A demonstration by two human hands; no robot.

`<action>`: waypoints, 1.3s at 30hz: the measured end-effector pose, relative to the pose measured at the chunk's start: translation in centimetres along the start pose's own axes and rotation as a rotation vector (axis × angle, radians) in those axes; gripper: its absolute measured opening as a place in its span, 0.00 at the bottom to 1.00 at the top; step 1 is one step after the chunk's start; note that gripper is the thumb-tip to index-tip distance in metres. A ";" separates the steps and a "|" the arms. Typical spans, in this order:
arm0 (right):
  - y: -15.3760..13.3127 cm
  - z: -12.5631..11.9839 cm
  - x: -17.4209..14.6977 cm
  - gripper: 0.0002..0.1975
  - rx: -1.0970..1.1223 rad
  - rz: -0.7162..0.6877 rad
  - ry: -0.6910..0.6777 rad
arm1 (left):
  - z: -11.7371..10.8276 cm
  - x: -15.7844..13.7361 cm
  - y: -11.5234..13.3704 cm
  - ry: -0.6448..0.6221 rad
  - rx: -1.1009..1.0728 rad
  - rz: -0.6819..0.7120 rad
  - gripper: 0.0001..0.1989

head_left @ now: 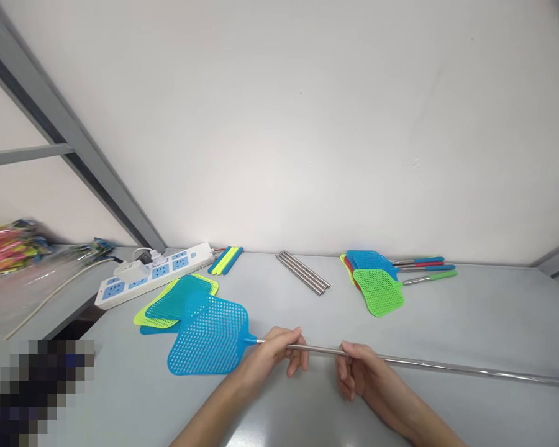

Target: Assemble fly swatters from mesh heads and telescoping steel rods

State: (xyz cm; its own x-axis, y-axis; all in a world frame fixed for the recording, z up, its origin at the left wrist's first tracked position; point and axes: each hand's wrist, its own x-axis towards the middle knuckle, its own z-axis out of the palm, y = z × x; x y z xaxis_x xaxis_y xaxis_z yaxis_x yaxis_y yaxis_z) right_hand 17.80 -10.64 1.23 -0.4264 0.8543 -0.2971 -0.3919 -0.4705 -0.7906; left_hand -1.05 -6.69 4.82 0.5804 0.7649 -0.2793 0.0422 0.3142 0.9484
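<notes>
A blue fly swatter (209,338) with a long, drawn-out metal rod lies across both my hands, its mesh head to the left. My left hand (282,349) is closed around the thin rod close to the head. Farther right along the rod, my right hand (359,367) grips it between thumb and fingers. The rod runs on to the right edge, where a bit of blue handle shows. Under and behind the blue head lie loose swatter heads, a yellow-green one (144,318) and blue-teal ones (179,298).
Several metal rods (302,273) lie by the wall, beside blue and yellow handle sleeves (226,261). Stacked swatters, a green one (379,292) on top, lie back right. A power strip (156,273) with plugs sits back left; bagged colourful goods (13,248) stand beyond.
</notes>
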 end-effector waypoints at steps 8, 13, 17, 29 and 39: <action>-0.1 0.1 0.0 0.18 0.000 -0.025 0.033 | 0.0 0.4 -0.4 0.044 -0.038 0.003 0.23; -0.1 0.2 0.1 0.17 0.000 -0.043 0.054 | 0.2 0.4 -0.3 0.071 -0.006 -0.019 0.23; -0.1 0.1 0.2 0.16 0.005 -0.043 0.075 | 0.0 0.7 -0.6 0.076 0.062 -0.023 0.24; 0.3 -0.1 0.2 0.14 0.018 -0.076 0.185 | -0.2 1.1 -1.4 0.165 0.133 0.029 0.27; -0.1 -0.2 0.0 0.18 0.019 -0.069 0.236 | -0.2 1.5 -1.6 0.374 -0.053 0.125 0.25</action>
State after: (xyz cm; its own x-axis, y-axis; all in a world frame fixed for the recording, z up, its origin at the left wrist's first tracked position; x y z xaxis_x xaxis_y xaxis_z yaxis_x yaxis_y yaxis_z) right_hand 17.97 -10.59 1.20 -0.1970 0.9114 -0.3613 -0.4294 -0.4116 -0.8039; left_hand -0.44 -5.96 2.84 0.2421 0.9479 -0.2068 -0.0579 0.2269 0.9722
